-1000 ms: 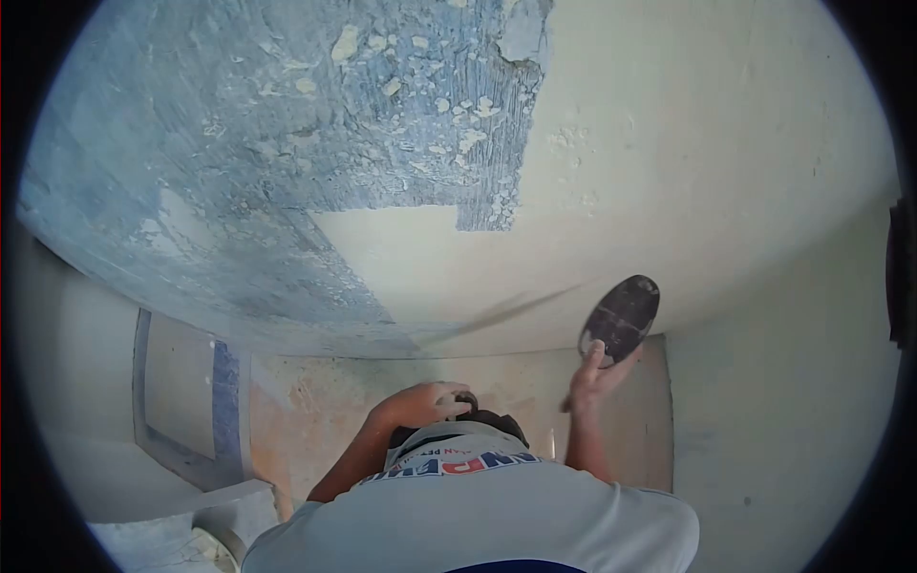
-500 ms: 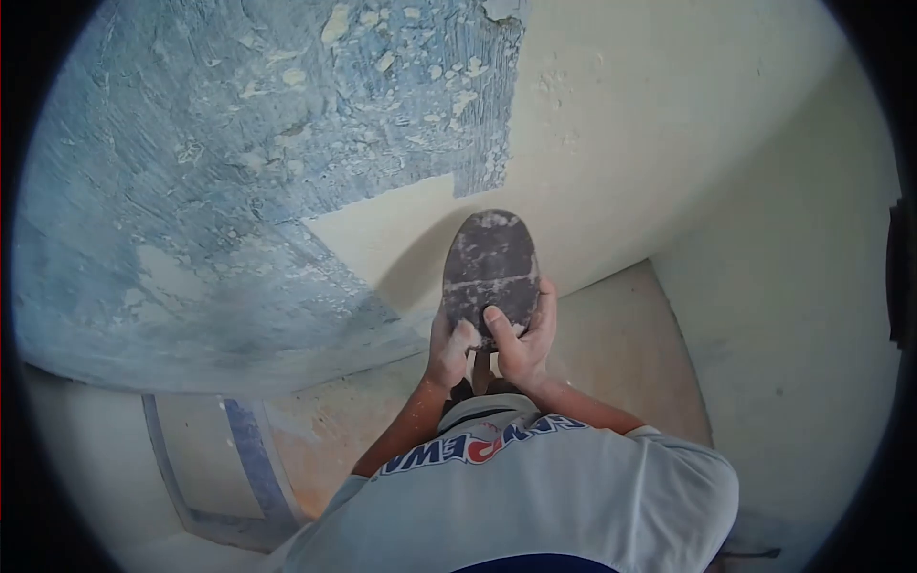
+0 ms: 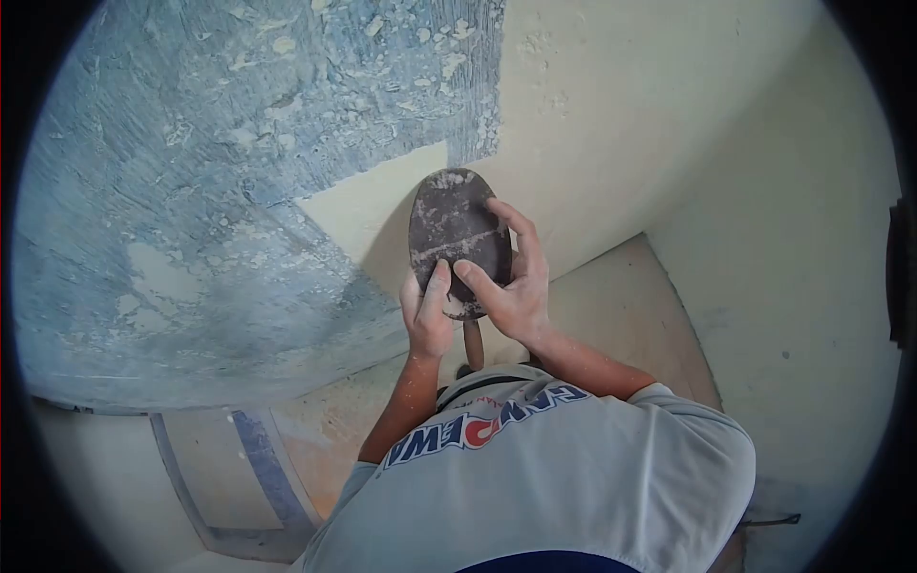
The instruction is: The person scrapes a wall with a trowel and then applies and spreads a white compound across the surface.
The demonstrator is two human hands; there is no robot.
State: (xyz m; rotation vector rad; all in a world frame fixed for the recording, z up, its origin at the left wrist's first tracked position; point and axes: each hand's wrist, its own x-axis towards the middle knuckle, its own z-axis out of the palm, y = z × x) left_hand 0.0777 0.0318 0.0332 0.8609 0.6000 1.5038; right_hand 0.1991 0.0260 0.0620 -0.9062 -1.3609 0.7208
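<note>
Both hands hold a dark oval pad (image 3: pixel 460 224) streaked with pale dust and crossed by a light line. My left hand (image 3: pixel 430 310) grips its lower left edge, thumb on the face. On the right side, my right hand (image 3: pixel 521 291) has its thumb on the lower face and its index finger near the upper right edge; its other fingers are partly hidden behind the pad. A brown handle-like piece (image 3: pixel 474 346) shows below the pad. Behind stands a wall with rough blue-grey paint (image 3: pixel 258 191) and a smooth cream area (image 3: pixel 592 124).
A plain pale wall (image 3: pixel 793 286) rises on the right, with a dark object (image 3: pixel 898 272) at its far edge. Dusty floor (image 3: pixel 630 315) lies below. At the lower left is a blue-edged panel (image 3: pixel 224 468). A thin dark rod (image 3: pixel 772 521) shows at the lower right.
The pad and both hands have moved up and slightly left in view. My right index finger has come round onto the pad's upper right face.
</note>
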